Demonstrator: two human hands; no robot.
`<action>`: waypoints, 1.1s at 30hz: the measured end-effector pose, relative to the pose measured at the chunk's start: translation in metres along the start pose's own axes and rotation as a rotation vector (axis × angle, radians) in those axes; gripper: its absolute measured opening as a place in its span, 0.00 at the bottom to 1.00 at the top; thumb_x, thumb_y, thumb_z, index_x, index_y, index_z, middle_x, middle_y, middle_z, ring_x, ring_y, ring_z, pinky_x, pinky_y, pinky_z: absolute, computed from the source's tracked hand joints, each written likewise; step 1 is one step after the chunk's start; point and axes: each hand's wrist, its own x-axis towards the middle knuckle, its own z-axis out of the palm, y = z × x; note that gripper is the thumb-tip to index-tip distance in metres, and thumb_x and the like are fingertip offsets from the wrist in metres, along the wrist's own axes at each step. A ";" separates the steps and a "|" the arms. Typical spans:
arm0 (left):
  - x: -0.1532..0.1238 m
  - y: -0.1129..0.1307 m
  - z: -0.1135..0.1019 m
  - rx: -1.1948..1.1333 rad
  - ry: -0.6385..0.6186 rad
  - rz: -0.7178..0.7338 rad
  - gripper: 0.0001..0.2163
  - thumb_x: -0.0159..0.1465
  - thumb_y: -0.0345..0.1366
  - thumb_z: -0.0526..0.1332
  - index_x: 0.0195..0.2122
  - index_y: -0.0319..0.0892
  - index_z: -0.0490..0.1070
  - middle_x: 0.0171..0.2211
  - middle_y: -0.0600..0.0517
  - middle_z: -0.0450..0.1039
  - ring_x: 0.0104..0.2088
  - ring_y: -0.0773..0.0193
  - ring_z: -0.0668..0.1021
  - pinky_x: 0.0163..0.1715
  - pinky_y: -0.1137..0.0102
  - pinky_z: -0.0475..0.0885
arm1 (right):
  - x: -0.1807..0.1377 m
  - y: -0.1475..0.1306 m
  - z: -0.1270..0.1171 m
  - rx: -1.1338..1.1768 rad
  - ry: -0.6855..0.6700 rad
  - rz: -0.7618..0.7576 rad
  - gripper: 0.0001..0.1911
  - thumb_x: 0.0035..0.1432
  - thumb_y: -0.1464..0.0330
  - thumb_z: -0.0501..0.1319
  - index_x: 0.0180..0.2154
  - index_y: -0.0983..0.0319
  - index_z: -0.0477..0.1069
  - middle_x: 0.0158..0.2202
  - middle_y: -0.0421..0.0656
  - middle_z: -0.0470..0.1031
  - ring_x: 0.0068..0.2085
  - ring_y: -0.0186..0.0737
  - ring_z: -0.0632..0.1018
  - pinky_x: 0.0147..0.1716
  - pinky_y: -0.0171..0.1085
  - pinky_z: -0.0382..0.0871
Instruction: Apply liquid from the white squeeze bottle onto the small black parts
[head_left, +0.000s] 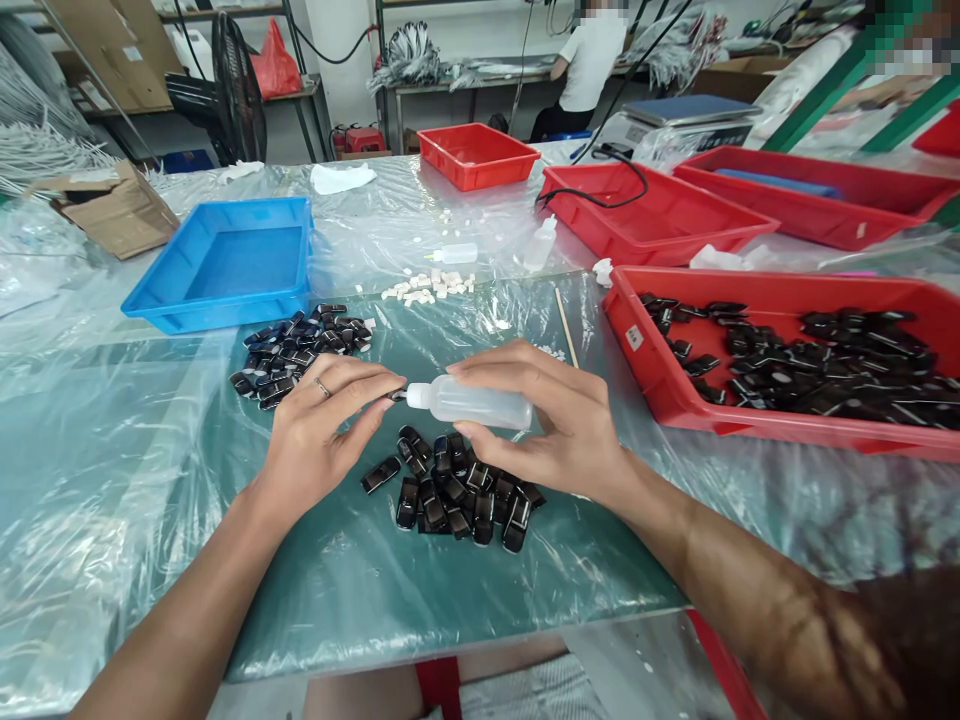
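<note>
The right hand (pixel 555 425) grips the bottle (pixel 472 402) sideways; the left hand (pixel 319 430) pinches a small part (pixel 396 395) at its nozzle. Squeezing hard could drip onto the pile (pixel 461 490).

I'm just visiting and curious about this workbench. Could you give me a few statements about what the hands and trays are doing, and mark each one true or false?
1. The right hand holds a clear squeeze bottle. True.
2. The left hand rests flat in the blue tray. False: it pinches a small black piece at the bottle's nozzle.
3. A pile of black pieces lies beneath the hands. True.
4. The nearest red tray holds white bits. False: it holds black pieces.
</note>
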 end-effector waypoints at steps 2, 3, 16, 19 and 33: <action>0.000 0.000 0.000 0.006 -0.003 0.001 0.13 0.76 0.25 0.70 0.59 0.44 0.81 0.50 0.47 0.88 0.48 0.57 0.86 0.49 0.59 0.85 | 0.000 -0.001 0.000 -0.021 0.008 -0.019 0.25 0.70 0.72 0.72 0.65 0.52 0.76 0.52 0.47 0.89 0.49 0.48 0.91 0.43 0.49 0.93; 0.000 0.001 0.000 0.005 -0.003 0.002 0.13 0.77 0.25 0.70 0.59 0.45 0.81 0.50 0.48 0.88 0.48 0.57 0.87 0.48 0.59 0.85 | 0.000 -0.001 0.000 -0.035 0.014 -0.036 0.25 0.70 0.72 0.72 0.65 0.52 0.76 0.52 0.47 0.89 0.48 0.48 0.91 0.43 0.49 0.93; 0.001 0.004 0.000 -0.040 -0.001 -0.028 0.11 0.78 0.27 0.68 0.58 0.46 0.79 0.51 0.47 0.89 0.44 0.60 0.88 0.45 0.62 0.85 | -0.003 -0.004 0.004 -0.022 0.057 0.016 0.21 0.69 0.72 0.72 0.61 0.51 0.77 0.52 0.44 0.88 0.48 0.46 0.90 0.43 0.47 0.91; 0.001 0.007 -0.003 -0.034 -0.023 -0.105 0.08 0.78 0.29 0.64 0.54 0.48 0.76 0.41 0.53 0.86 0.31 0.64 0.82 0.31 0.67 0.79 | -0.002 -0.001 0.003 0.176 0.099 0.239 0.16 0.68 0.68 0.73 0.55 0.51 0.79 0.49 0.41 0.89 0.46 0.44 0.89 0.40 0.44 0.88; -0.003 0.010 0.006 -0.513 -0.024 -0.502 0.11 0.79 0.40 0.67 0.60 0.51 0.85 0.48 0.48 0.89 0.42 0.60 0.90 0.32 0.70 0.88 | -0.002 0.009 0.005 0.377 0.145 0.508 0.14 0.64 0.62 0.78 0.49 0.55 0.81 0.45 0.41 0.88 0.41 0.39 0.86 0.37 0.38 0.83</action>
